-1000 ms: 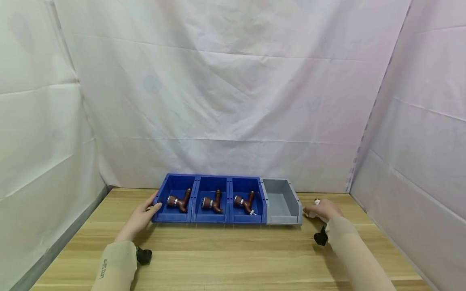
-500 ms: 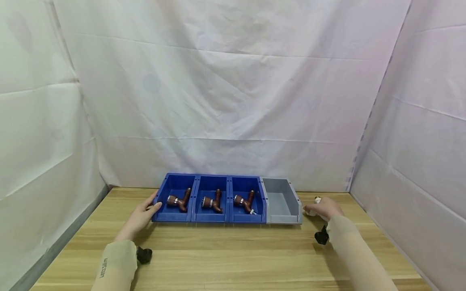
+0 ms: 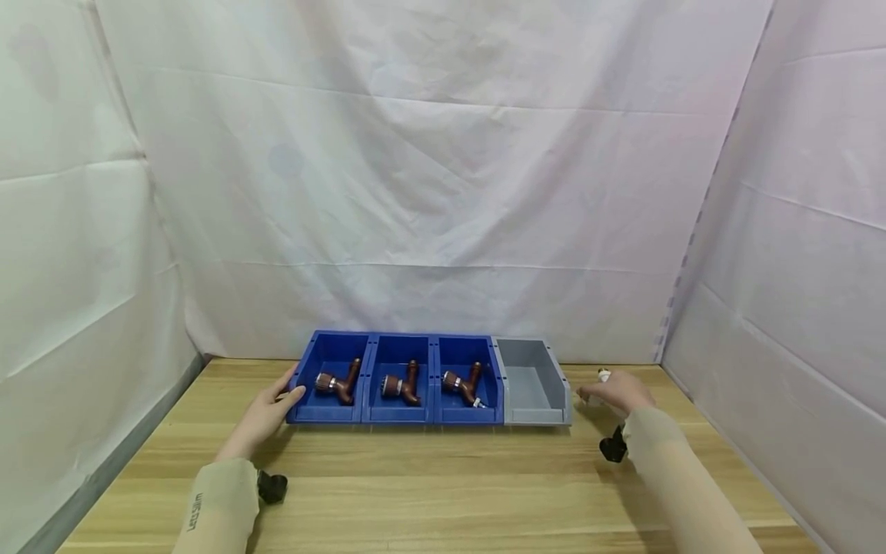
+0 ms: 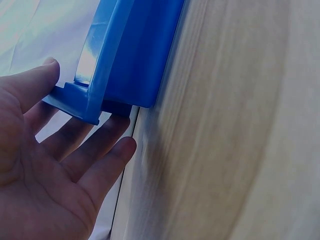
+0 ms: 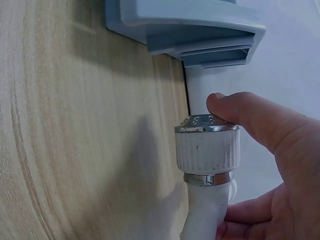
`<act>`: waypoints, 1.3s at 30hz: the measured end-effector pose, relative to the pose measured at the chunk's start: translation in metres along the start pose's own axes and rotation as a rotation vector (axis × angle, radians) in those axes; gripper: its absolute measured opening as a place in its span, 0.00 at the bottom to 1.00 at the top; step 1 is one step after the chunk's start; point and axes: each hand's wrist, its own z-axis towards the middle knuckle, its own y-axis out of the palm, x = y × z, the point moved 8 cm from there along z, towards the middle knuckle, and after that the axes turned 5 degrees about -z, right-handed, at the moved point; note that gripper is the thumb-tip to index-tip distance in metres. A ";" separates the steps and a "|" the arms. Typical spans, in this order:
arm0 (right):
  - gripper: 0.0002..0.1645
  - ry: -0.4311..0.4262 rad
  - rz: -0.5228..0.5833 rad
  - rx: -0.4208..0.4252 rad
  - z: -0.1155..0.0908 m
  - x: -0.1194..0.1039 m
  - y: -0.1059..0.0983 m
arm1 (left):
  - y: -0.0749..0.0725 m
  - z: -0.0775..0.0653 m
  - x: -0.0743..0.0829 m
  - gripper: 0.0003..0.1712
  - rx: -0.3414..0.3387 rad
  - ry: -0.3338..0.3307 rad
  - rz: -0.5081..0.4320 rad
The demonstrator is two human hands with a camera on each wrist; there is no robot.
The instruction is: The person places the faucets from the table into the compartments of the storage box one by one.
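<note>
In the head view, my left hand (image 3: pixel 261 415) is at the front left corner of the leftmost blue bin (image 3: pixel 325 414). The left wrist view shows its thumb over the rim of that blue bin (image 4: pixel 107 60) and its fingers behind and below. My right hand (image 3: pixel 621 392) holds a white tap (image 3: pixel 604 375), mostly hidden under the hand, just right of the grey bin (image 3: pixel 538 416). In the right wrist view, the thumb lies on the chrome cap of the white tap (image 5: pixel 207 150), above its ribbed knob, and the fingers wrap behind its body.
Each of the blue bins contains a brown tap: the left tap (image 3: pixel 339 385), the middle tap (image 3: pixel 403 387) and the right tap (image 3: pixel 464 386), which has a pale nozzle. The joined bins stand on a wooden table (image 3: pixel 429 492). White cloth (image 3: pixel 429 192) encloses the back and sides.
My right hand has shifted slightly to the right with the white tap, and less of the tap shows under it. The left hand stays at the blue bin. The head view has shifted a little.
</note>
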 end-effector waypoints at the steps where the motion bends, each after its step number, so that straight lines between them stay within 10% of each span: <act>1: 0.28 0.001 -0.003 -0.004 0.000 -0.001 -0.001 | 0.000 0.000 0.000 0.39 0.000 0.000 0.002; 39: 0.29 -0.032 -0.026 -0.013 -0.004 -0.024 -0.021 | 0.001 -0.002 0.002 0.39 -0.004 0.004 0.005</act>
